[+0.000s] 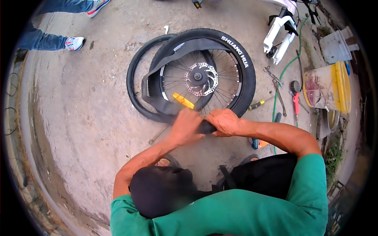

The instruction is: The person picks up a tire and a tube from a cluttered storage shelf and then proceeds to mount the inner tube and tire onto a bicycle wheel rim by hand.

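Observation:
A bicycle wheel lies flat on the ground, its black tyre (pixel 247 80) around a rim with spokes and a silver disc brake rotor (pixel 212 76). My left hand (pixel 186 126) and my right hand (pixel 223 121) are side by side at the tyre's near edge, fingers curled over it; the left is slightly blurred. A flat dark rubber strip (pixel 157 103) hangs loose over the wheel's left side and runs toward my left hand. Under the wheel, a round black inner tube (pixel 131 78) sticks out to the left. A yellow reflector (pixel 183 100) sits among the spokes.
To the right lie wrenches (pixel 278 94), a red-handled tool with a gauge (pixel 295 103), a yellow-black screwdriver (pixel 256 105) and a green hose (pixel 284 70). Buckets (pixel 321 86) stand beyond. A white bicycle fork (pixel 277 37) is at far right. Another person's legs (pixel 47 41) are at far left.

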Tool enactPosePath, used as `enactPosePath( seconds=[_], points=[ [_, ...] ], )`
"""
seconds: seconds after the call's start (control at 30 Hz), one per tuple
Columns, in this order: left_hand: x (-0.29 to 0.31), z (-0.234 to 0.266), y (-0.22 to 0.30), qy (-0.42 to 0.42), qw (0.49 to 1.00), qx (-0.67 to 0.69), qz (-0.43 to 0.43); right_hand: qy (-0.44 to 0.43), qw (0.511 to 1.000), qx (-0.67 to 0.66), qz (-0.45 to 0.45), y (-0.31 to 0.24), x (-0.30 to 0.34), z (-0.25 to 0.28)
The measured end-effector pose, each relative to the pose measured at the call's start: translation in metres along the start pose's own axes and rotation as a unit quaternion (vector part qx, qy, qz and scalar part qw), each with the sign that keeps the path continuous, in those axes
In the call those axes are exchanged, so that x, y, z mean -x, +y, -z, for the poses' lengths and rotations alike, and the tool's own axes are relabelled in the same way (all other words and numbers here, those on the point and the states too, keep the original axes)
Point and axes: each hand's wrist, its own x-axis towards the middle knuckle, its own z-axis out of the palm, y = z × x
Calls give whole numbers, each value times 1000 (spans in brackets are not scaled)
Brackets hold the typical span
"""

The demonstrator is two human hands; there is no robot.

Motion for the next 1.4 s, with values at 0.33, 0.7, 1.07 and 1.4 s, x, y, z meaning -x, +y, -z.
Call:
enactPosePath(
  seconds=[0.33, 0.7, 1.07, 1.4],
  points=[
    [16, 7, -24, -71, 996, -36, -30, -8, 1000, -1, -22, 2, 6, 10],
    [-8, -15, -17, -196, 980, 18, 33, -6, 999, -33, -20, -9, 3, 0],
    [32, 51, -43, 72, 991, -18, 115, -23, 998, -33, -58, -3, 4, 2],
    [43, 37, -53, 0, 971, 108, 214, -35, 999, -14, -39, 8, 12, 0]
  ],
)
